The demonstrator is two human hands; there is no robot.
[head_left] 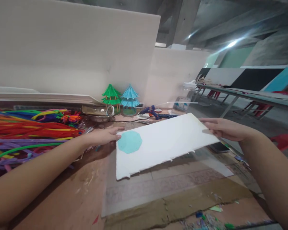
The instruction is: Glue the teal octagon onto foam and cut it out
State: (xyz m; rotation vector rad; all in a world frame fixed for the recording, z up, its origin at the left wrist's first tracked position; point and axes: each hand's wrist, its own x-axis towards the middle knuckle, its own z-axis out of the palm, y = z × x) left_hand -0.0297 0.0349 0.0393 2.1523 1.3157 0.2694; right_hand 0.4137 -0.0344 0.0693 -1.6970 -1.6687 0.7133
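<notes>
A white foam board (168, 143) is held tilted above the brown worktable (69, 198). A teal many-sided paper shape (129, 141) lies on its left end. My left hand (103, 135) grips the board's left edge, thumb next to the teal shape. My right hand (224, 128) grips the far right corner.
A heap of coloured pipe cleaners (26, 131) fills the left side. A green (111, 96) and a blue (130, 98) model pagoda stand at the back by a metal bowl (98, 112) and a blue glue gun (153, 112). Cardboard (177, 204) and paper scraps (206, 220) lie in front. Another table (249, 94) stands at right.
</notes>
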